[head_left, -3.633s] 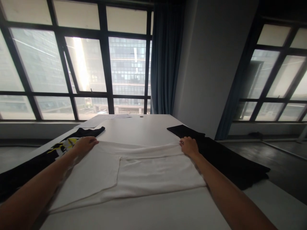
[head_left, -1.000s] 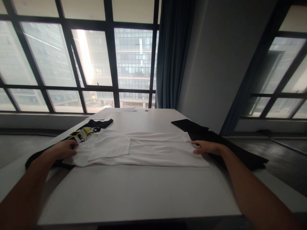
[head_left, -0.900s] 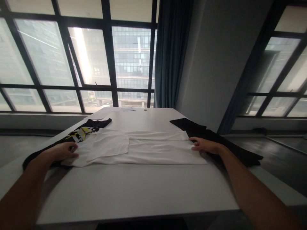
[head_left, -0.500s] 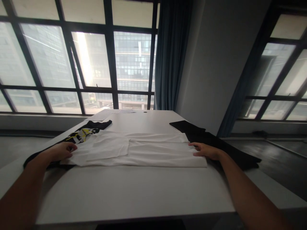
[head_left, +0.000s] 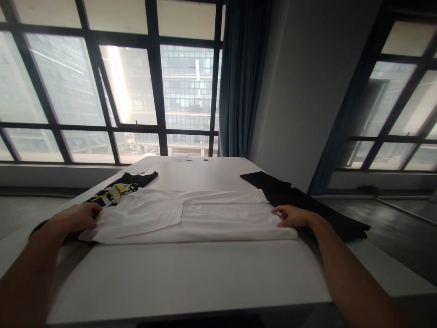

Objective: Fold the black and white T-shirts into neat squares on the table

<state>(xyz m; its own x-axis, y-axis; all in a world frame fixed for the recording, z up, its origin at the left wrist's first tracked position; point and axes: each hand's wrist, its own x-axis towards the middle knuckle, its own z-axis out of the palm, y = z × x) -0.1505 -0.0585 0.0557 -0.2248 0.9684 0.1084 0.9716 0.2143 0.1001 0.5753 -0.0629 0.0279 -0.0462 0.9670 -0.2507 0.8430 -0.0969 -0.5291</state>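
A white T-shirt lies folded lengthwise into a wide strip across the table, with a sleeve-like flap folded over its left half. At its left end my left hand pinches the cloth between thumb and fingers. My right hand has its fingers closed on the right end, near the corner of the strip. Light creases run along the fabric between both hands. Some fingertips are hidden by the hands and the cloth.
A black garment with a yellow and white print lies behind my left hand. Folded black cloth lies at the right table edge. Papers rest at the far end of the white table, before windows and a blue curtain.
My left hand has moved slightly left and nearer, drawing the T-shirt's left end with it. My right hand has shifted a little right. The near edge of the cloth sits slightly closer to me.
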